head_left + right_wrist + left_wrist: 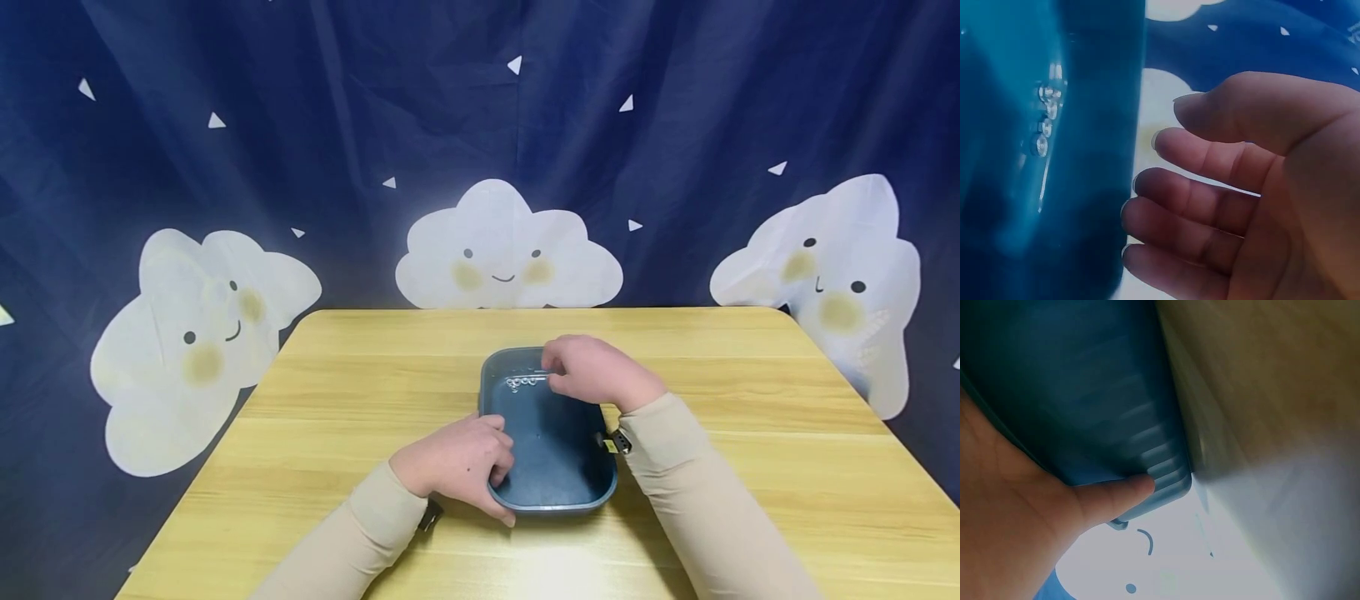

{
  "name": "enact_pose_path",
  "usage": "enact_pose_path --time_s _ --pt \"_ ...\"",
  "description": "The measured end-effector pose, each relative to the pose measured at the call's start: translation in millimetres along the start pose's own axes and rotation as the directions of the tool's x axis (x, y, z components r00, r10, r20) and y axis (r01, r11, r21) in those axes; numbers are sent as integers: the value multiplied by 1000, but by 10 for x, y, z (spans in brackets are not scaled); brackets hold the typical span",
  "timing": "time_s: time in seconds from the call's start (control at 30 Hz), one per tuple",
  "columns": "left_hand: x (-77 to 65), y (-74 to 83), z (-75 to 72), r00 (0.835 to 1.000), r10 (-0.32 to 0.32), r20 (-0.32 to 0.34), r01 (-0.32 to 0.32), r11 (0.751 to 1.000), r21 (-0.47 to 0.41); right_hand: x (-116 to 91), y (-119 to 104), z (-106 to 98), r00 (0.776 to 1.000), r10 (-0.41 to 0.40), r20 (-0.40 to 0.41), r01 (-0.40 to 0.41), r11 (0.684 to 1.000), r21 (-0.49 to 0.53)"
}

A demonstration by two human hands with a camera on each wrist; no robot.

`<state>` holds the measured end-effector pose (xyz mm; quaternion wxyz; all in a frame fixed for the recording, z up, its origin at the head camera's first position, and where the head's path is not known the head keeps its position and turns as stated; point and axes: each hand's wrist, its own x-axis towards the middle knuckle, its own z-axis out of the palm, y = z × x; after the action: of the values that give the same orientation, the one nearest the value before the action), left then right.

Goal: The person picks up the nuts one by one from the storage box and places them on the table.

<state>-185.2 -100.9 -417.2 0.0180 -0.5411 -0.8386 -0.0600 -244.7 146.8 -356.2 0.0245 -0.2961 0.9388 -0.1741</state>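
A deep blue plastic tray [551, 446] with rounded corners sits on the table in front of me. Several small shiny ring-like pieces [517, 382] lie clustered at its far end; in the right wrist view these pieces [1046, 119] look clear or metallic, their exact kind too small to tell. My left hand [461, 462] grips the tray's near left rim, fingers over the inside, while the thumb [1113, 499] presses the outer wall. Over the far right corner of the tray hovers my right hand [600, 371], its fingers [1172, 228] loosely bent and apart, holding nothing.
The tray stands on a light wood-grain table [375, 367]. Behind the table's far edge hangs a dark blue curtain [450, 108] printed with white clouds. A small dark device [619, 442] is strapped at my right wrist, close to the tray's right rim.
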Motion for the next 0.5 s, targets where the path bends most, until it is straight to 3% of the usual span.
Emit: enact_pose_path --time_s 0.23,0.5 --pt "-8 4 -16 1000 2 1 -2 1000 0 228 -69 148 996 -49 71 50 999 -16" --pt "-11 9 -14 1000 1 -3 -1 1000 3 414 -71 365 989 -7 150 20 996 -84"
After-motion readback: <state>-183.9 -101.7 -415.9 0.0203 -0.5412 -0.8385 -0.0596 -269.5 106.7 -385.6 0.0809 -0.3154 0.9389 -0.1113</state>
